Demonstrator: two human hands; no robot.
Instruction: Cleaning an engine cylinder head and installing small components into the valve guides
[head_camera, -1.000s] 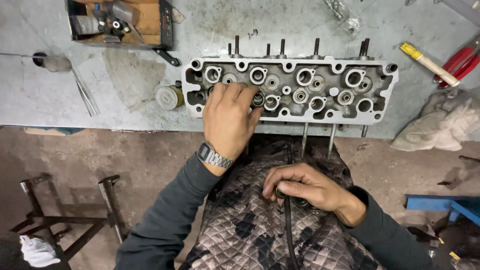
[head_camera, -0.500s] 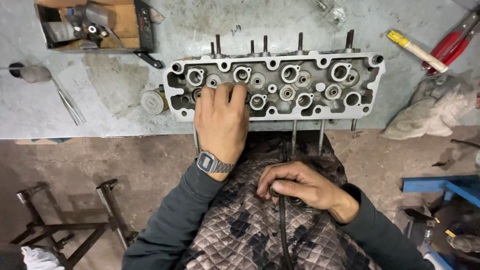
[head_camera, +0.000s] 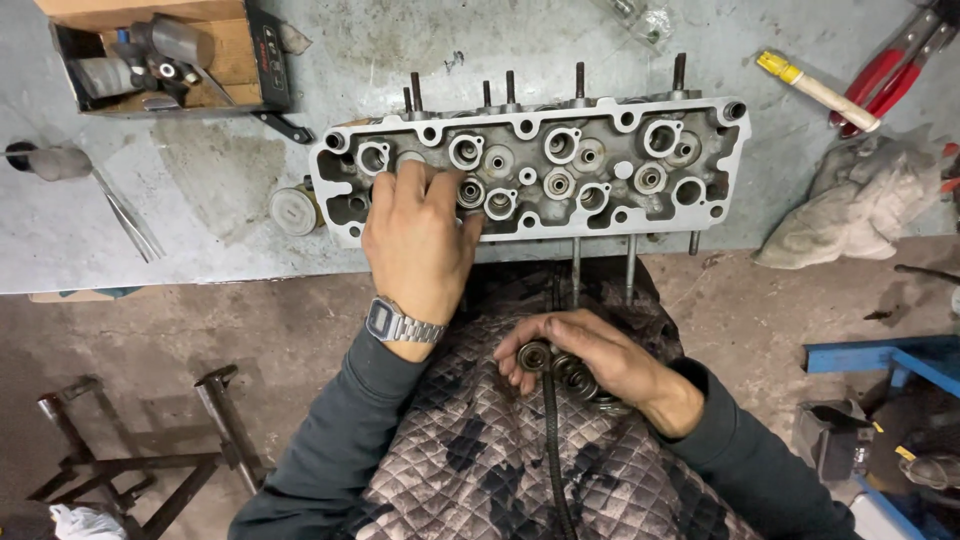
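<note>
At the frame's centre, the left hand (head_camera: 418, 238) presses its fingers onto the left end of a metal engine head (head_camera: 600, 165) on the workbench (head_camera: 200, 200), while the right hand (head_camera: 590, 362), lower down, cups a cluster of springs (head_camera: 570, 372) ready against the jacket.

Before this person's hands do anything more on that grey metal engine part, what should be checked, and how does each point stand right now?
1. Grey cast-metal cylinder head lies flat on the grey workbench: ok, though its near edge sits close to the bench edge.
2. Left hand is placed on the head's left end: ok, fingers over the bores there.
3. Bore under those fingers is free of dirt: cannot tell, hidden.
4. Right hand has parts ready: ok, it holds several coiled metal valve springs at the lap.
5. Two long studs jut toward the body: not ok, a snag risk.
6. Crumpled grey rag is within reach: ok.
</note>
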